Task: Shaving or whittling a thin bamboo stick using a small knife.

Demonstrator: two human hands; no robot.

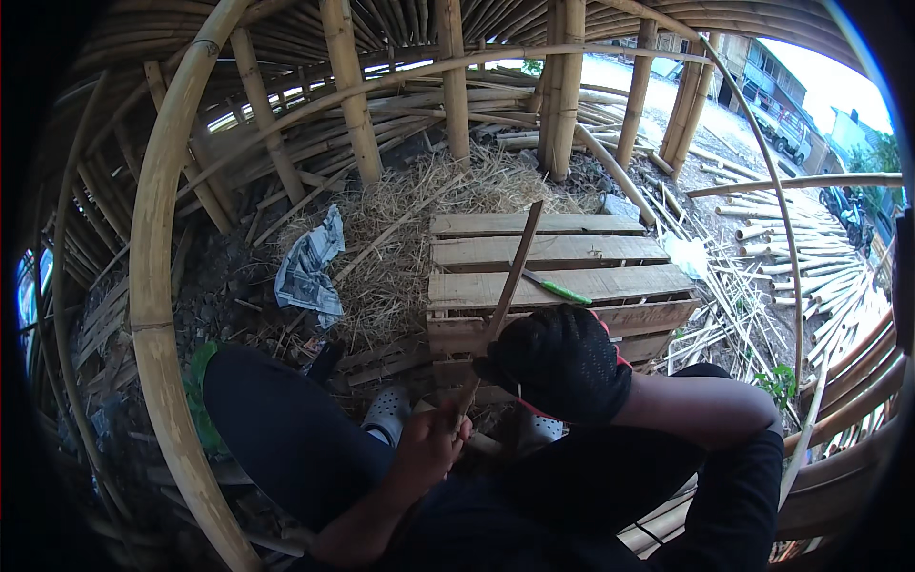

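My bare left hand [431,448] is closed round the lower end of a long flat brown strip [513,272], which looks like split bamboo or wood. The strip slants up and away to the right, in front of a slatted wooden crate [562,250]. My right hand [558,367], in a black dotted glove, is a fist beside the strip's lower half, its fingers at the strip. Red edges show round the glove; whether they belong to it or to a tool in the fist I cannot tell. A green-handled knife [562,288] lies on the crate's top.
Bamboo posts [456,86] stand beyond the crate, and a thick bamboo pole [157,286] curves up at my left. Straw [396,253] and a crumpled newspaper sheet [313,267] cover ground left of the crate. Many cut bamboo poles [810,276] lie at the right.
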